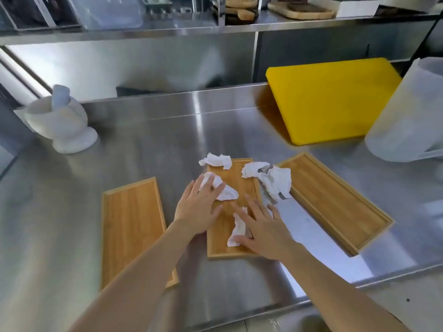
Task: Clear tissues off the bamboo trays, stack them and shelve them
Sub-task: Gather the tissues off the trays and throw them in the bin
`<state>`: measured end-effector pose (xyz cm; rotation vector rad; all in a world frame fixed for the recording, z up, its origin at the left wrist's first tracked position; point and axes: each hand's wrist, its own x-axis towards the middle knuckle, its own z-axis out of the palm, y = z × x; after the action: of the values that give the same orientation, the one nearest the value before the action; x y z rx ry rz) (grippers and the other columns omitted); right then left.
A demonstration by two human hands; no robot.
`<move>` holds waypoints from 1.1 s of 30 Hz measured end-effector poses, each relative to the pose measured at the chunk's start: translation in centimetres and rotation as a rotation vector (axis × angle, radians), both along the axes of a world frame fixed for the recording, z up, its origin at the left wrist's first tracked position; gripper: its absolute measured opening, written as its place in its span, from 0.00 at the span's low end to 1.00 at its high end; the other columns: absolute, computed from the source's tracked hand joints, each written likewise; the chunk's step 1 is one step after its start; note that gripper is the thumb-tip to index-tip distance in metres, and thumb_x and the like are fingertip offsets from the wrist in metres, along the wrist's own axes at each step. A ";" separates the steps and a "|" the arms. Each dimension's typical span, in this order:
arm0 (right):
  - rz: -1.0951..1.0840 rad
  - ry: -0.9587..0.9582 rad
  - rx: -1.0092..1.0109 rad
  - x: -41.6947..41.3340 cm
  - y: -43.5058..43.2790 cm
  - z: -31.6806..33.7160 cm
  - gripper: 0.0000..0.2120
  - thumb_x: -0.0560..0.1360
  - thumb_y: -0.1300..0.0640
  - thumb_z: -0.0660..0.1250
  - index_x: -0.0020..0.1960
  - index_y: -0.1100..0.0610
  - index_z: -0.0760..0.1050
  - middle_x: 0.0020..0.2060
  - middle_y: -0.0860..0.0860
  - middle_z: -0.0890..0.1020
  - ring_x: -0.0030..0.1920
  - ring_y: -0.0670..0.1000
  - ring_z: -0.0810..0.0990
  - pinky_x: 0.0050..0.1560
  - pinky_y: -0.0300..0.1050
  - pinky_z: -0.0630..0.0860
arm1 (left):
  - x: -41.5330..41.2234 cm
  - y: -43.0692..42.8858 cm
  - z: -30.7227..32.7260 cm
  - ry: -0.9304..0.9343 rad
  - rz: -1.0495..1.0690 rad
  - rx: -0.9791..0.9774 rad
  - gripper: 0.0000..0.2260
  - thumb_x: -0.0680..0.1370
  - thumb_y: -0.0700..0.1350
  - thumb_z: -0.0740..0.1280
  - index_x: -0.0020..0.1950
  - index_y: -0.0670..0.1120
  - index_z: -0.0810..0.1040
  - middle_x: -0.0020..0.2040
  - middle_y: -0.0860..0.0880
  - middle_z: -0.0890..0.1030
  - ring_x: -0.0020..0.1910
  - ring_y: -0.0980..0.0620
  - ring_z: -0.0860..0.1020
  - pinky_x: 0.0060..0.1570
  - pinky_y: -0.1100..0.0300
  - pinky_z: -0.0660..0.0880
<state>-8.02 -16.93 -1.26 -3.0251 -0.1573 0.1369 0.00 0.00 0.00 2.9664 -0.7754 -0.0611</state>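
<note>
Because the middle tray (230, 212) carries most of the clutter, I have both hands down on it first. My left hand (200, 207) lies flat with fingers spread, its fingertips pressing one crumpled tissue (225, 190) against the wood so it bunches instead of sliding; that grip is open and has closed on nothing yet. My right hand (263, 226) is likewise splayed, thumb and palm pinning a twisted tissue (238, 230) near the tray's near edge, not actually clasping it. Another tissue (217, 160) hangs over the tray's far left corner, one more (254, 168) sits at its far right corner, and a bigger wad (276, 182) bridges the gap onto the right tray (335, 202), which is angled toward the counter's (167, 130) right edge. The left tray (131, 226) lies bare near the front edge. I judge stacking must wait until these scraps are gathered; the shelf (143, 32) runs above the counter's far edge.
</note>
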 end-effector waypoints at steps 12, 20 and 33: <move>0.081 -0.090 -0.030 -0.1 0.2 -1.1 0.20 0.72 0.43 0.52 0.43 0.51 0.80 0.42 0.47 0.84 0.43 0.48 0.83 0.44 0.46 0.78 | 0.4 -1.5 -1.8 -0.075 0.016 0.004 0.14 0.81 0.43 0.57 0.67 0.50 0.70 0.67 0.50 0.73 0.67 0.49 0.68 0.67 0.57 0.62; 0.055 -0.116 0.197 0.6 -0.6 -0.2 0.16 0.69 0.74 0.63 0.54 0.64 0.77 0.48 0.59 0.80 0.46 0.58 0.79 0.43 0.50 0.80 | 0.7 -2.3 -1.0 0.006 0.112 -0.159 0.11 0.81 0.44 0.54 0.59 0.45 0.72 0.60 0.48 0.74 0.61 0.48 0.70 0.63 0.56 0.64; -0.530 -0.223 0.375 4.8 -7.0 3.3 0.13 0.76 0.51 0.61 0.57 0.58 0.71 0.51 0.55 0.79 0.50 0.58 0.78 0.43 0.46 0.70 | 1.7 -4.9 0.7 0.396 0.339 -0.675 0.03 0.81 0.39 0.53 0.52 0.45 0.65 0.35 0.47 0.74 0.30 0.48 0.72 0.28 0.57 0.68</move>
<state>-3.26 -23.92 2.07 -2.5893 0.5360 -0.2467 1.68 -4.86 0.65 2.2887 -0.1777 -0.2904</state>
